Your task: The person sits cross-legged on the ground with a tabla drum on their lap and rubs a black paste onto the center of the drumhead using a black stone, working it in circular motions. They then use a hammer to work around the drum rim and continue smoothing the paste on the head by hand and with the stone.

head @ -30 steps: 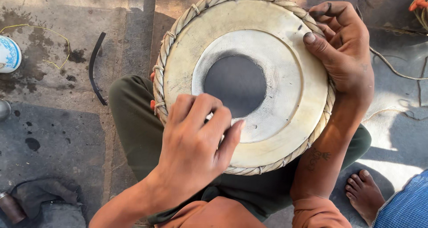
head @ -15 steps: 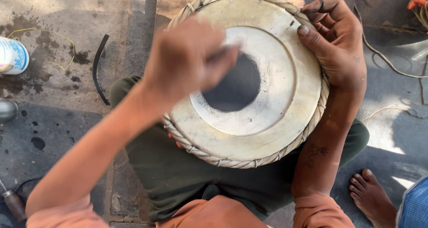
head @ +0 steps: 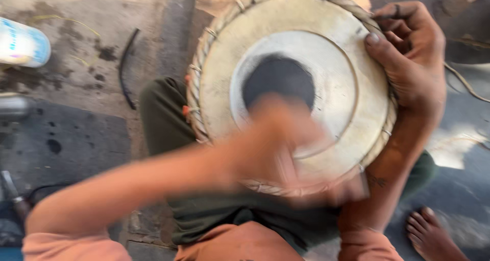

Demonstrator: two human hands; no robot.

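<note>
A round hand drum [head: 347, 87] lies on my lap, its pale skin facing up with a black circle [head: 278, 80] in the middle and a braided rim around it. My right hand [head: 413, 62] grips the rim at the far right, thumb on the skin. My left hand [head: 280, 138] is a motion blur over the near part of the drumhead, just below the black circle. Whether it holds anything is lost in the blur.
On the stained concrete floor at the left are a blue and white container [head: 23, 44], a curved black strip [head: 125, 67], a metal object [head: 13, 108] and a tool handle [head: 13, 194]. A bare foot [head: 434, 235] shows at lower right.
My left hand swung from the drum's near edge up to its far left and has come back down over the near part. My right hand stayed on the rim.
</note>
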